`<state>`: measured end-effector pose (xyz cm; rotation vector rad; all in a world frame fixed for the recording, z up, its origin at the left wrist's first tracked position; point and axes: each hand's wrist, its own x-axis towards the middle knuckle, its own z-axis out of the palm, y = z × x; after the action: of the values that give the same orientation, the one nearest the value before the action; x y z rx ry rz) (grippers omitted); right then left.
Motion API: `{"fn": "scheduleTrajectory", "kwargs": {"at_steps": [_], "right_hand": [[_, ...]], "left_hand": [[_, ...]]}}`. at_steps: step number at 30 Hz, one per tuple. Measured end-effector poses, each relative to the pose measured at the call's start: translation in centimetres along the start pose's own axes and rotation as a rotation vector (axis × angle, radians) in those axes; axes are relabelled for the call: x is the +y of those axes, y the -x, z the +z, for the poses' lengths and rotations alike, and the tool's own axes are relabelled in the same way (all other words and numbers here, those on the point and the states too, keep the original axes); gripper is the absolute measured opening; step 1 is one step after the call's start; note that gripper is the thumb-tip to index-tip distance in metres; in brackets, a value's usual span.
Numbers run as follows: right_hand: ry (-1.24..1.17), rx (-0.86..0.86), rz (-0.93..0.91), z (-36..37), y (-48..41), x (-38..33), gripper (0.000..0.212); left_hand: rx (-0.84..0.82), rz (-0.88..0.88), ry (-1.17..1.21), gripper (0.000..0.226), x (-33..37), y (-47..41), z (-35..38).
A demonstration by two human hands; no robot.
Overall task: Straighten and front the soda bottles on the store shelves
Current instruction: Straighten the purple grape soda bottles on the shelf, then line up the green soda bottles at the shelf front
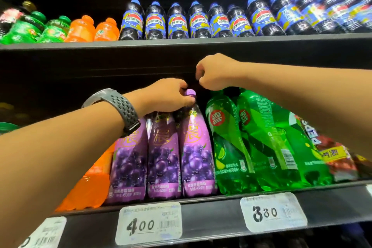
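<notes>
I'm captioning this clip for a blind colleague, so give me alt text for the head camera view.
A person's left hand grips the neck of the rightmost purple grape soda bottle on a store shelf, while the right hand, fingers curled, hovers above the green bottles beside it. Blue-labelled cola bottles line the shelf above.

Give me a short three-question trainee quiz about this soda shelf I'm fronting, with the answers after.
1. Which of the three purple grape-label plastic bottles does the left hand grip by the neck? A left, B middle, C right.
2. True or false: the white paper price tag under the green plastic bottles reads 380.
3. Fill in: the dark cola bottles on the shelf above have ___ caps.
Key: 1 C; 2 true; 3 blue.
</notes>
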<state>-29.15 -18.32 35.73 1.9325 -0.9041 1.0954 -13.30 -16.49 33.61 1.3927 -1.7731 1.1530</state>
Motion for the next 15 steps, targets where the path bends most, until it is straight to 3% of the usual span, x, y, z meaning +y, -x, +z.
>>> {"fn": "scheduleTrajectory", "kwargs": {"at_steps": [4, 9, 12, 15], "right_hand": [[0.071, -0.035, 0.070, -0.1, 0.6, 2.8, 0.026], [0.079, -0.023, 0.121, -0.5, 2.0, 5.9, 0.045], [0.097, -0.002, 0.170, -1.1, 3.3, 7.8, 0.052], [0.128, -0.055, 0.195, -1.1, 4.8, 8.6, 0.072]], "left_hand": [[0.067, -0.004, -0.067, 0.037, 0.4, -0.3, 0.9], [0.056, -0.032, -0.115, 0.042, 1.1, -0.7, 0.3], [0.085, -0.031, 0.047, 0.052, 2.0, -1.4, -0.3], [0.040, -0.038, 0.185, 0.072, 3.8, -2.4, 0.2]]}}
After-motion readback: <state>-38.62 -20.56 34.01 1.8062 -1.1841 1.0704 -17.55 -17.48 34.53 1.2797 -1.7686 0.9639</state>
